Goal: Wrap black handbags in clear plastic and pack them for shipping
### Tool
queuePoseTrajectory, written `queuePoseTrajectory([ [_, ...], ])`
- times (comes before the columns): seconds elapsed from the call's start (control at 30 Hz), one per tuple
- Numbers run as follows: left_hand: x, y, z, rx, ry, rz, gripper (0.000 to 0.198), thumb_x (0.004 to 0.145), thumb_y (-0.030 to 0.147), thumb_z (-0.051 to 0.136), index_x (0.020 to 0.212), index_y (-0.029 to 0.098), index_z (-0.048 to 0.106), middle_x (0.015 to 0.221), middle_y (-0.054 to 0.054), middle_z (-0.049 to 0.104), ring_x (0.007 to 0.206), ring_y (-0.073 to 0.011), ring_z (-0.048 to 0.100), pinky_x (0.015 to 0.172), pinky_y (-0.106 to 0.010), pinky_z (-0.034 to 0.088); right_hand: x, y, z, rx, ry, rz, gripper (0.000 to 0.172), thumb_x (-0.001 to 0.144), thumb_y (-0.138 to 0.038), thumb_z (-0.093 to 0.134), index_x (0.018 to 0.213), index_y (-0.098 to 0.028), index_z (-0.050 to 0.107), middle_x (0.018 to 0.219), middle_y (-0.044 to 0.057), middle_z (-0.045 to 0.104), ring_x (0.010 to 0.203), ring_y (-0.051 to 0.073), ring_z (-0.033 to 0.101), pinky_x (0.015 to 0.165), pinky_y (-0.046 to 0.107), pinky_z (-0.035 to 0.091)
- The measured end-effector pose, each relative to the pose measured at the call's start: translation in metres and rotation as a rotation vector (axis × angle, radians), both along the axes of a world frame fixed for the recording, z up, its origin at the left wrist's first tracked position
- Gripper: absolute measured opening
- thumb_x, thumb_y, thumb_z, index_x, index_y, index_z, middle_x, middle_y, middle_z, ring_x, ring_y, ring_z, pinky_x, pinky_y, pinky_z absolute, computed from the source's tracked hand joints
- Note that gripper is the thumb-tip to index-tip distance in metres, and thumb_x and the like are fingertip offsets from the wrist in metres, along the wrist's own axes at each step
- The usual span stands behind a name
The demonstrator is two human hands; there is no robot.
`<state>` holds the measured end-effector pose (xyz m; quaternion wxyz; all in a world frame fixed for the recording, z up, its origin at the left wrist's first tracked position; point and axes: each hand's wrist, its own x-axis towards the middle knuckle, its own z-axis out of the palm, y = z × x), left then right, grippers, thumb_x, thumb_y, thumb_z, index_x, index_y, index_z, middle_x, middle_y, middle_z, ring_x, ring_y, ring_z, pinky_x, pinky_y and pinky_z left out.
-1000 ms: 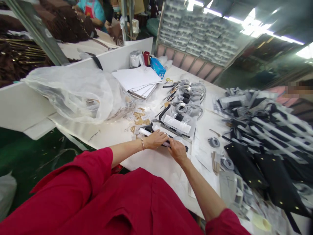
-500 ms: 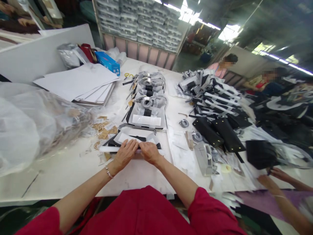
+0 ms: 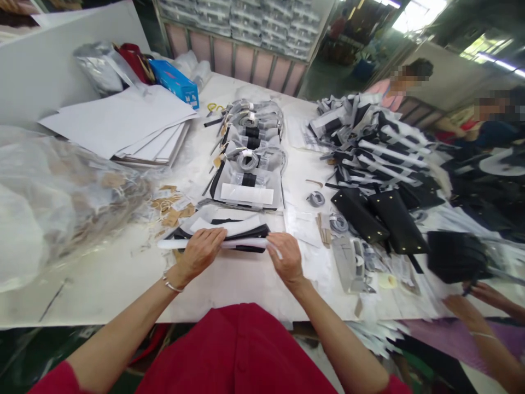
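Observation:
A black bag with pale sheets over it lies on the table before me, its opening edge toward me. Along that near edge runs a long white wrapped strip, perhaps a handle; its wrapping is too blurred to name. My left hand is closed over the strip left of its middle, fingers on top and thumb hidden. Gripped at the strip's right end is some white wrapping, pinched by my right hand. Just beyond lie several grey-and-black bags in a row, with coiled grey straps on them.
To the left are brown tags, clear plastic bags and white sheets. At right, black pouches lie by a heap of wrapped straps and a tape dispenser. A co-worker's hands handle something black at far right.
My right hand has slid right along the white strip to its end, away from my left hand. My left hand has moved slightly left. The camera view has tilted down a little.

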<state>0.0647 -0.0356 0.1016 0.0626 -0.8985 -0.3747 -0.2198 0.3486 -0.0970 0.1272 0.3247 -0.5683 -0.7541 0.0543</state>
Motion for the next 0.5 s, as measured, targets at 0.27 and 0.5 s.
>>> queuePoseTrajectory([
  [0.27,-0.014,0.004,0.017,-0.047,-0.016,0.0,0.04,0.087,0.013,0.052,0.126,0.018,0.056,0.112,-0.01,0.071,0.096,-0.0231,0.066,0.083,-0.038,0.048,0.073,-0.015,-0.088,-0.62,0.059,-0.475,0.015,0.082,-0.034,0.06,0.075,-0.023,0.068,0.073,0.0,0.069,0.066,0.019,0.064,0.063,0.03,0.048],
  [0.5,-0.022,-0.006,0.017,-0.058,-0.038,0.029,0.042,0.087,0.015,0.05,0.129,0.019,0.054,0.113,-0.011,0.071,0.098,-0.0224,0.067,0.086,-0.037,0.048,0.072,-0.014,-0.12,-0.515,-0.14,-0.456,0.015,0.083,-0.03,0.057,0.071,-0.024,0.063,0.077,0.001,0.06,0.072,0.018,0.059,0.06,0.027,0.042],
])
